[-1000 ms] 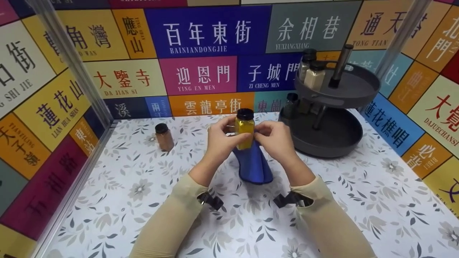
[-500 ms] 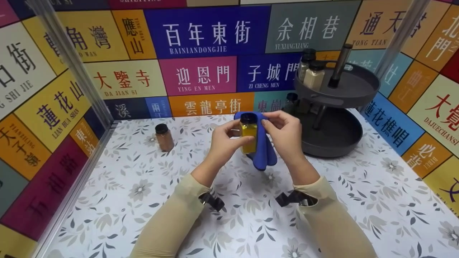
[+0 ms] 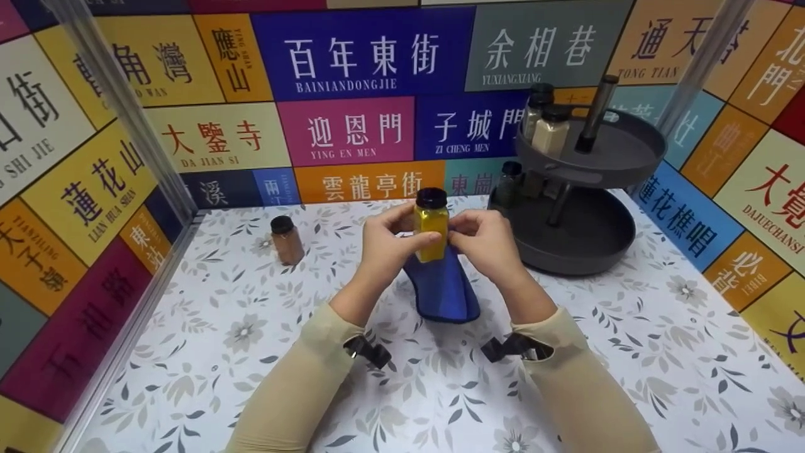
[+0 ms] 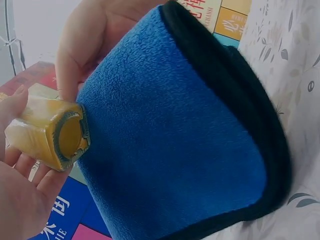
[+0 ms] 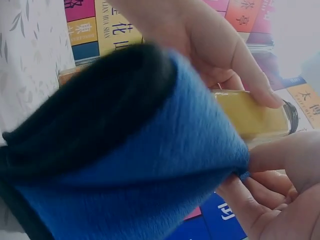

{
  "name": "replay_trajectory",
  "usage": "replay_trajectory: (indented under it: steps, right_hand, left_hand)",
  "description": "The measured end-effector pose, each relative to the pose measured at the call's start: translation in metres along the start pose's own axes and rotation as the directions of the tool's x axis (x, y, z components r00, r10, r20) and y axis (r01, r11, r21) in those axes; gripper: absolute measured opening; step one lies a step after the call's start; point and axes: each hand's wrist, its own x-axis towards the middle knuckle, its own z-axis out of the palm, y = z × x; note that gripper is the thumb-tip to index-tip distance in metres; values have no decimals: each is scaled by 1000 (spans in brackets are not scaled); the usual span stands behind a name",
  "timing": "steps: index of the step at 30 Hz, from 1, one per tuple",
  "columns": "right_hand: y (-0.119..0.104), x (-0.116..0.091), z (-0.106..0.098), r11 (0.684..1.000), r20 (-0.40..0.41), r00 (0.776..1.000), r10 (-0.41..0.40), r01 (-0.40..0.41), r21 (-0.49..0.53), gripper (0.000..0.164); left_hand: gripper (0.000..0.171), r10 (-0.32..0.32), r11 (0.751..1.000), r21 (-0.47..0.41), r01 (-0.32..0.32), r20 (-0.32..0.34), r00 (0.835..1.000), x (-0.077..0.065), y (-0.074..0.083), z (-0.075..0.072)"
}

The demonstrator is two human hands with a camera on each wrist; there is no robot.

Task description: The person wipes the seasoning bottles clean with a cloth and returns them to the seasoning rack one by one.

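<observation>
My left hand [image 3: 385, 244] grips a glass spice jar [image 3: 432, 229] with yellow contents and a black lid, held upright above the table. Thumb and fingers lie on opposite sides of the glass. Just right of it, my right hand [image 3: 489, 244] pinches a blue cloth [image 3: 445, 290] with dark edging, which hangs down below the jar. In the left wrist view the fuzzy cloth [image 4: 175, 125] fills the middle, close to the jar's base [image 4: 70, 137]. The right wrist view shows the fingers pinching a gathered corner of the cloth [image 5: 150, 160] beside the jar [image 5: 252, 115].
A second jar [image 3: 287, 241], brown inside with a black lid, stands on the floral-patterned table [image 3: 251, 390] to the left. At the back right is a dark two-tier round rack [image 3: 569, 255] bearing several jars, among them a cream-coloured one [image 3: 550, 133]. Printed panels enclose the table.
Half a second ago the cloth was raised behind the jar, with the right hand farther right and higher. Now it hangs lower again, and both hands have shifted slightly left. The brown jar stays put.
</observation>
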Motion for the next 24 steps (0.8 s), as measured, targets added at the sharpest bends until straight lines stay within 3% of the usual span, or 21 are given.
replay_trajectory:
  steps: [4,8,11,14,19,21,24]
  right_hand:
    - [-6,-3,-2,989,-138,988,-72,88,118,15]
    - [-11,-7,-3,945,-303,938,-169,242,219,15]
    - [-10,-7,-2,930,-365,910,-194,290,228,15]
    - [-7,-4,-1,945,-348,922,-169,252,209,15]
    - [1,2,0,992,-180,982,-62,81,100,15]
    - [3,3,0,998,-125,992,-29,34,43,16]
    - [2,3,0,999,-110,994,-25,29,30,17]
  left_hand:
    - [56,6,1000,-3,-6,-17,1000,1,-2,1]
    - [55,-7,1000,10,7,-6,1000,1,-5,4]
    - [53,-23,999,32,23,6,1000,-1,-6,5]
    - [51,-29,999,26,29,3,1000,-2,-5,6]
    - [48,-19,1000,-6,18,-6,1000,-2,-2,6]
    - [48,-15,1000,-15,15,-1,1000,-2,-1,6]
    - [46,-28,999,-42,28,8,1000,-2,-1,5]
